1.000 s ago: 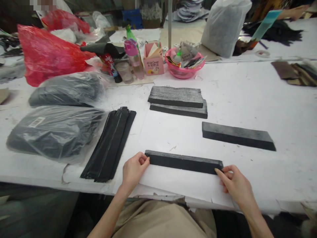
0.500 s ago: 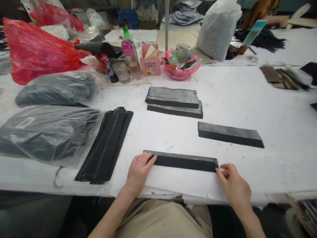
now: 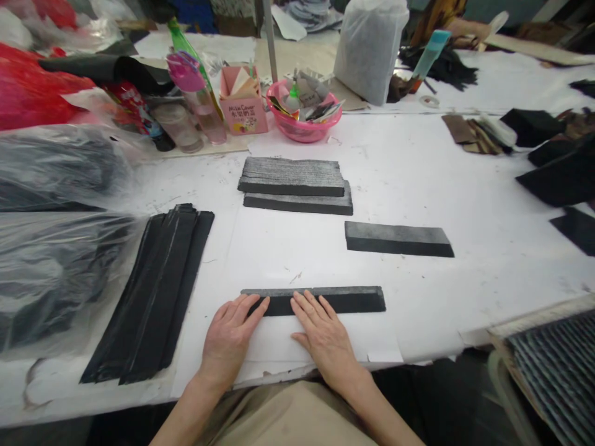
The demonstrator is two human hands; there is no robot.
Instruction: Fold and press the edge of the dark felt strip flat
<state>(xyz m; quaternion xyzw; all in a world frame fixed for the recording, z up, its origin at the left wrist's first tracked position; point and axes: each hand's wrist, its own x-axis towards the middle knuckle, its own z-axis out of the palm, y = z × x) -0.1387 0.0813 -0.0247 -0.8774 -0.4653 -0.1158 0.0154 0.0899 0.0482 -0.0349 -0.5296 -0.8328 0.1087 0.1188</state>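
Note:
A long black strip [image 3: 356, 302] with a narrow grey band along its far edge lies flat at the front of the white table. My left hand [image 3: 229, 337] holds the strip's left end, its fingertips bent over it and the thumb close beside them. Flat across the strip's middle rests my right hand [image 3: 323, 334], fingers stretched and thumb apart. Beyond it, to the right, lies another grey-and-black strip [image 3: 398, 238]. Farther back, a stack of similar strips [image 3: 292, 174] overlaps another grey-topped piece.
Left of my hands is a pile of long black strips [image 3: 153, 297], beside plastic-wrapped black bundles [image 3: 56, 279]. A pink basket [image 3: 304, 131], a pink box [image 3: 244, 114] and bottles stand at the back. Dark pieces [image 3: 558, 173] lie far right; a ribbed dark stack [image 3: 558, 365] sits below.
My right hand has left the strip's right end and now lies flat on its middle, nearer my left hand. The left hand stays at the left end. The view has swung right.

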